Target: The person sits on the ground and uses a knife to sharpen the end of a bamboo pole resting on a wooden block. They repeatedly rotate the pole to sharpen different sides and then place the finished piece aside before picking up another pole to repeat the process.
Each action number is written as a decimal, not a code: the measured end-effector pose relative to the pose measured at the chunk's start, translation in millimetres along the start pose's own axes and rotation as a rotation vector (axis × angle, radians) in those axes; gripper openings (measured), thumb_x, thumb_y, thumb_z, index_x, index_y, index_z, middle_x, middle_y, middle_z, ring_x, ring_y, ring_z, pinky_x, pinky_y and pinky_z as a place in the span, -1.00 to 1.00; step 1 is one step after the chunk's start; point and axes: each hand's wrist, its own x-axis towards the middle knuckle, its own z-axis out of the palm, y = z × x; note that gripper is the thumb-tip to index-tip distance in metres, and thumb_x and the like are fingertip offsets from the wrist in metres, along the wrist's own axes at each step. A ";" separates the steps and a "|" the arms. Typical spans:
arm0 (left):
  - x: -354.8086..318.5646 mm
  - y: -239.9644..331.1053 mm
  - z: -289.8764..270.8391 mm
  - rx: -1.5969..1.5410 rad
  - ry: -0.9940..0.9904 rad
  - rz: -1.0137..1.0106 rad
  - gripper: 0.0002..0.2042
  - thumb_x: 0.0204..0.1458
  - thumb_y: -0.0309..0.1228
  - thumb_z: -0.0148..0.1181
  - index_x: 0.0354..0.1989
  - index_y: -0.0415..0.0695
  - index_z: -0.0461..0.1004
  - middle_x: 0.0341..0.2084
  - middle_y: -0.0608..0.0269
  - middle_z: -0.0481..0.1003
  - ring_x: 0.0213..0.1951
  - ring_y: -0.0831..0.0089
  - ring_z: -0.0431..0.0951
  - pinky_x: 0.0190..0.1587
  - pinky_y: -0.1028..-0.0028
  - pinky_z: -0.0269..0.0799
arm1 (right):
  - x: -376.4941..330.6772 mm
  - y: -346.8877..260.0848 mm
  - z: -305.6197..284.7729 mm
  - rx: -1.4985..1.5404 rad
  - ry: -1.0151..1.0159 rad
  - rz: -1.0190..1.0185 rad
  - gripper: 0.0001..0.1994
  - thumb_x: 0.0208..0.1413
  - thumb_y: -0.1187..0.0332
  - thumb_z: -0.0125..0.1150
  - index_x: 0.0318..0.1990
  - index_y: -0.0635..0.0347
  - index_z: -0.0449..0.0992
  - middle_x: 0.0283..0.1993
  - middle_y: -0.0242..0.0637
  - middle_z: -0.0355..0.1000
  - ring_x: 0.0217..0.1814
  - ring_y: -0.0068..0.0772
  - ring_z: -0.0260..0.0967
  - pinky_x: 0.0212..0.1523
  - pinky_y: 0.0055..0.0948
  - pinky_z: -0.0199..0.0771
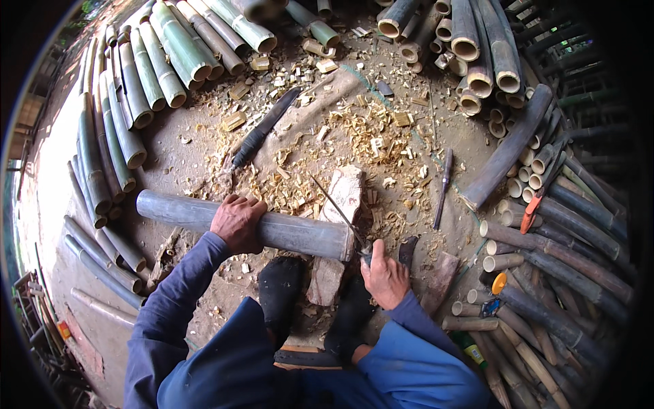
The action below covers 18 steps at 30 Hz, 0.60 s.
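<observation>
A thick grey bamboo section (300,235) lies crosswise in front of me, its right end resting on a pale stone block (344,191). My left hand (238,223) is closed over the bamboo from above, left of its middle. In my right hand (386,276) is the handle of a knife, gripped just beyond the bamboo's right end. The narrow knife blade (332,202) points up and left, passing by that end; whether it touches the bamboo I cannot tell. My feet in black socks (281,283) stand on either side of the stone.
A machete with a wrapped dark handle (252,146) lies among bamboo shavings (361,129) ahead. Cut bamboo poles (180,41) are piled far left, with more culms (504,61) far right. A thin dark rod (443,187) and an orange-handled tool (531,213) lie to the right.
</observation>
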 end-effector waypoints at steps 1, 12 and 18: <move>2.1 0.8 -1.9 0.006 -0.017 -0.006 -0.46 -0.44 -0.21 0.51 -0.21 -0.05 0.45 -0.30 0.15 0.54 -0.11 0.09 0.62 0.10 0.14 0.45 | 2.6 4.5 2.5 -0.140 -0.040 0.043 -0.63 0.34 0.23 0.31 0.10 0.28 0.38 -0.34 0.12 0.59 -0.38 0.30 0.60 -0.39 0.05 0.59; -1.5 -1.7 5.7 -0.014 0.067 0.037 -0.48 -0.46 -0.21 0.47 -0.24 -0.06 0.44 -0.34 0.15 0.49 -0.16 0.10 0.59 0.07 0.15 0.43 | 2.8 10.5 -2.6 -0.041 -0.104 0.060 -0.58 0.36 0.15 0.26 0.11 0.28 0.32 -0.34 0.15 0.59 -0.30 0.32 0.60 -0.30 0.15 0.61; -17.1 3.2 7.0 0.035 0.154 -0.021 -0.50 -0.34 -0.27 0.45 -0.14 -0.11 0.45 -0.23 0.12 0.53 -0.04 0.10 0.59 0.21 0.11 0.39 | -3.3 -24.1 -37.4 0.115 -0.023 -0.004 -0.63 0.35 0.18 0.30 0.01 0.28 0.34 -0.30 0.21 0.58 -0.27 0.33 0.61 -0.33 0.12 0.57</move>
